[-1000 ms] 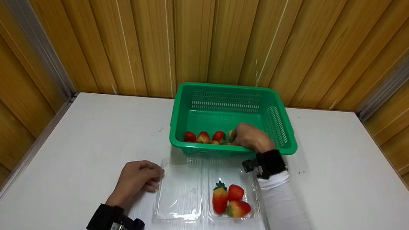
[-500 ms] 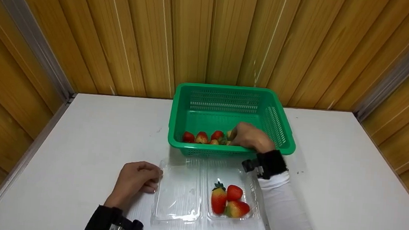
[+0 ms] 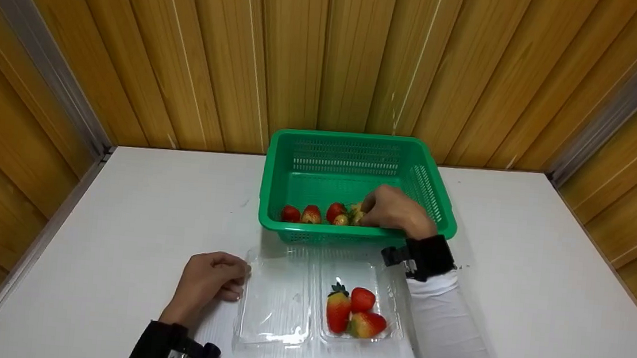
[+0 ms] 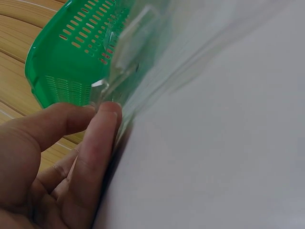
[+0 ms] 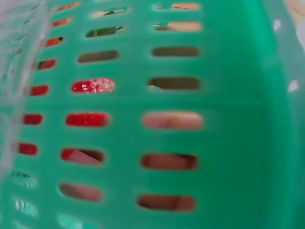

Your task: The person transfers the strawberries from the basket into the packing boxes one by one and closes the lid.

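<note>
A green slotted basket (image 3: 417, 183) stands at the back of the white table with several strawberries (image 3: 311, 214) along its near wall. My right hand (image 3: 364, 212) reaches into it, fingers curled round a pale strawberry (image 3: 355, 213) at the end of that row. An open clear clamshell container (image 3: 276, 305) lies in front of the basket. Its right half holds three strawberries (image 3: 356, 313). My left hand (image 3: 240, 280) grips the container's left rim. In the left wrist view, thumb and forefinger (image 4: 102, 125) pinch the plastic edge (image 4: 131, 52).
The white table (image 3: 546, 279) sits in a corner of wood-panelled walls, with bare surface to the left and right. The right wrist view is filled by the basket wall (image 5: 214, 86), with red fruit (image 5: 86, 119) showing through its slots.
My right hand has risen slightly and shifted back inside the basket, still at the pale strawberry. The left hand stays on the container's rim.
</note>
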The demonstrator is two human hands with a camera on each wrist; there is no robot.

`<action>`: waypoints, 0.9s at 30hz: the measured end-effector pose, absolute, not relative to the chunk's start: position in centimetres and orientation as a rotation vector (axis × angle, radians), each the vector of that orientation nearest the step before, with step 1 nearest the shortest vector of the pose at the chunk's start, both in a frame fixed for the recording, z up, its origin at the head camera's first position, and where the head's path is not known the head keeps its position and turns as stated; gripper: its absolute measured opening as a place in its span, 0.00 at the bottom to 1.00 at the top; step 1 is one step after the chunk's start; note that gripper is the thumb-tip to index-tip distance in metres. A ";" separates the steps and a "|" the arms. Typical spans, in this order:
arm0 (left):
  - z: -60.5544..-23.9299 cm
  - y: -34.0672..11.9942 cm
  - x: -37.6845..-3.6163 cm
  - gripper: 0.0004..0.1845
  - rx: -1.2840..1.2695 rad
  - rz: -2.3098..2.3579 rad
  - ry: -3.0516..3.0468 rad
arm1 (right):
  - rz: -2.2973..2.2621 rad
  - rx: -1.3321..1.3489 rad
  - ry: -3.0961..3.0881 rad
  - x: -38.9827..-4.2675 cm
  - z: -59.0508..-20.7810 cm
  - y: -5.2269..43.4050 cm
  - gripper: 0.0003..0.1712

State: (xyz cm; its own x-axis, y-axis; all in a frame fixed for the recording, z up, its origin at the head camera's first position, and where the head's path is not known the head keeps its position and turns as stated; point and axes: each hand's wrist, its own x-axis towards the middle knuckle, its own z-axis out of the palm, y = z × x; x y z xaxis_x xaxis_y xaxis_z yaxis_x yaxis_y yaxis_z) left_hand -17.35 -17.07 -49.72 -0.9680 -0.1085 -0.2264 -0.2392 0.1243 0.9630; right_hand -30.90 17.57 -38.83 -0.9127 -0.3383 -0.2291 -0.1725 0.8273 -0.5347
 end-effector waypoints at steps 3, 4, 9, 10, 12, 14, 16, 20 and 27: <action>-49.7 -17.1 -17.3 0.10 -0.351 1.985 2.280 | -0.770 -0.417 2.716 -30.6 -38.4 17.8 0.15; -49.7 -17.1 -17.3 0.10 -0.349 1.984 2.283 | -0.779 -0.430 2.723 -30.6 -38.3 17.9 0.14; -49.7 -17.2 -17.3 0.10 -0.348 1.979 2.291 | -0.828 -0.492 2.763 -30.1 -37.7 18.4 0.12; -49.7 -17.2 -17.3 0.10 -0.350 1.982 2.287 | -0.833 -0.501 2.778 -30.0 -37.5 18.4 0.13; -49.7 -17.1 -17.3 0.10 -0.351 1.983 2.285 | -0.841 -0.524 2.804 -29.6 -37.1 18.6 0.14; -49.7 -17.1 -17.3 0.10 -0.352 1.984 2.282 | -0.847 -0.544 2.828 -29.2 -36.8 18.7 0.16; -49.7 -17.1 -17.4 0.10 -0.355 1.982 2.280 | -0.857 -0.562 2.842 -28.8 -36.4 18.7 0.16; -49.6 -17.1 -17.4 0.10 -0.361 1.967 2.288 | -0.877 -0.605 2.867 -28.0 -35.7 18.8 0.14; -49.7 -16.9 -17.4 0.10 -0.399 1.962 2.284 | -0.894 -0.628 2.910 -26.7 -34.9 19.1 0.10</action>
State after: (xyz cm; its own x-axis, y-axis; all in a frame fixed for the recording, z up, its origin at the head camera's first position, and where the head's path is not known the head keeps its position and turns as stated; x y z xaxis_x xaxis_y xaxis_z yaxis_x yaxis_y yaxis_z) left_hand -17.43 -16.93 -49.68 -0.9602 -0.1297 -0.2475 -0.2642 0.1331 0.9552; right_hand -26.69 19.07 -34.90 -0.9179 -0.3875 0.0854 -0.3686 0.7530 -0.5451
